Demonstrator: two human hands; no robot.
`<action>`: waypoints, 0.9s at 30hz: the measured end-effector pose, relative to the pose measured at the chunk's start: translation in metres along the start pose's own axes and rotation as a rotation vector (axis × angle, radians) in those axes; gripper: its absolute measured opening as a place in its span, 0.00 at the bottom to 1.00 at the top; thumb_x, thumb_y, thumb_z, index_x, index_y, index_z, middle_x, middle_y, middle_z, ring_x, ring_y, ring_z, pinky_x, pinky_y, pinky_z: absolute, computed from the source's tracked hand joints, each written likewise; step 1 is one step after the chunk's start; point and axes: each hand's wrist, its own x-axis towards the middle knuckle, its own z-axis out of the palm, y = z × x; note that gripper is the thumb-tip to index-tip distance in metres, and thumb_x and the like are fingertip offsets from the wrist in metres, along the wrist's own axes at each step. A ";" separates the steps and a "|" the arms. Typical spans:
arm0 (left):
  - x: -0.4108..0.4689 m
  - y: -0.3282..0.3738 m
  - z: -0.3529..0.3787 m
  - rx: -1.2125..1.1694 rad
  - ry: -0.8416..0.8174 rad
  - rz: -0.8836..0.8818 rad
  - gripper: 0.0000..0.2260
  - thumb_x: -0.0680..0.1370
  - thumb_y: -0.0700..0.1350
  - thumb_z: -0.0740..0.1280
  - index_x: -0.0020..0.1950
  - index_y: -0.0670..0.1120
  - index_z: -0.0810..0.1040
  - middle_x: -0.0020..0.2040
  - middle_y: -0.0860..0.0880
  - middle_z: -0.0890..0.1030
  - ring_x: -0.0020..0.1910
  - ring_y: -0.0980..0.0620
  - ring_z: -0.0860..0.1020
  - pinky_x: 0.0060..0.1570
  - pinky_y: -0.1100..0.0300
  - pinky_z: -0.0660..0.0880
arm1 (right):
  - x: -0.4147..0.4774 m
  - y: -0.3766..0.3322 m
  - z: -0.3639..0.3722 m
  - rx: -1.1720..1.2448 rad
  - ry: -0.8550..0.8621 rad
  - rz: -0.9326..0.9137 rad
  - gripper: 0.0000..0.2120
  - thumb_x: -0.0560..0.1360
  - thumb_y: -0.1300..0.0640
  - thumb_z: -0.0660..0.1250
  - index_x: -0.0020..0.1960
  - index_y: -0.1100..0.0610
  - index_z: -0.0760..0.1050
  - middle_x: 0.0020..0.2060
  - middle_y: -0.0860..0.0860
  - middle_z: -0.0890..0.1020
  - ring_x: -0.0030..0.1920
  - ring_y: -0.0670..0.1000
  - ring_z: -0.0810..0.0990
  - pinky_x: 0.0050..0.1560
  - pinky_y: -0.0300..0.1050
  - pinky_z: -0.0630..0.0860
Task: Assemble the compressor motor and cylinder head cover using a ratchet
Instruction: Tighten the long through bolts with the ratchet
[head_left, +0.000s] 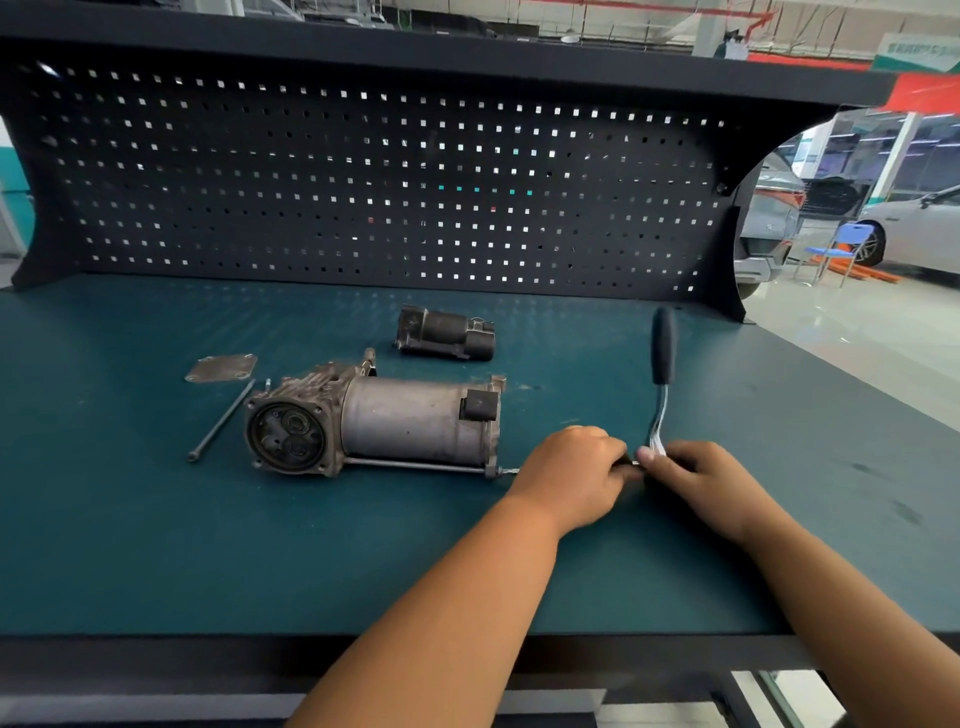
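Left hand and right hand, each grip pinched on the ratchet head

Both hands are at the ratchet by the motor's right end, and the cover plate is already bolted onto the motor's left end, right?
No. The head view shows the cover plate lying loose on the bench, apart from the motor. The left hand and right hand are at the ratchet.

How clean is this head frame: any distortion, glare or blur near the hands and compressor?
Head view: wide-angle distortion bows the pegboard and the bench edge; backlight turns the pegboard holes into bright dots; the compressor is sharp under soft, even light; the ratchet glints on its chrome shank; the left hand and right hand meet at its head, slightly smeared there.
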 end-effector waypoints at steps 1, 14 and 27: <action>-0.001 0.000 -0.001 -0.039 0.009 0.003 0.11 0.78 0.48 0.65 0.49 0.40 0.78 0.47 0.42 0.79 0.49 0.42 0.74 0.44 0.54 0.69 | 0.002 0.000 0.002 -0.044 0.007 0.049 0.19 0.76 0.46 0.63 0.31 0.56 0.74 0.25 0.45 0.68 0.28 0.44 0.64 0.31 0.40 0.63; 0.004 -0.002 0.000 0.036 -0.075 -0.047 0.11 0.79 0.46 0.62 0.52 0.39 0.78 0.52 0.41 0.78 0.53 0.41 0.74 0.49 0.52 0.69 | 0.000 0.002 -0.001 -0.031 -0.001 -0.154 0.13 0.66 0.66 0.76 0.44 0.51 0.78 0.39 0.47 0.81 0.39 0.41 0.77 0.41 0.28 0.69; 0.003 -0.001 -0.001 -0.017 -0.108 -0.044 0.11 0.76 0.46 0.68 0.52 0.39 0.77 0.52 0.41 0.78 0.53 0.42 0.75 0.50 0.52 0.70 | -0.002 -0.002 -0.004 0.062 -0.047 -0.088 0.04 0.71 0.63 0.72 0.40 0.59 0.77 0.36 0.50 0.80 0.38 0.47 0.75 0.42 0.38 0.70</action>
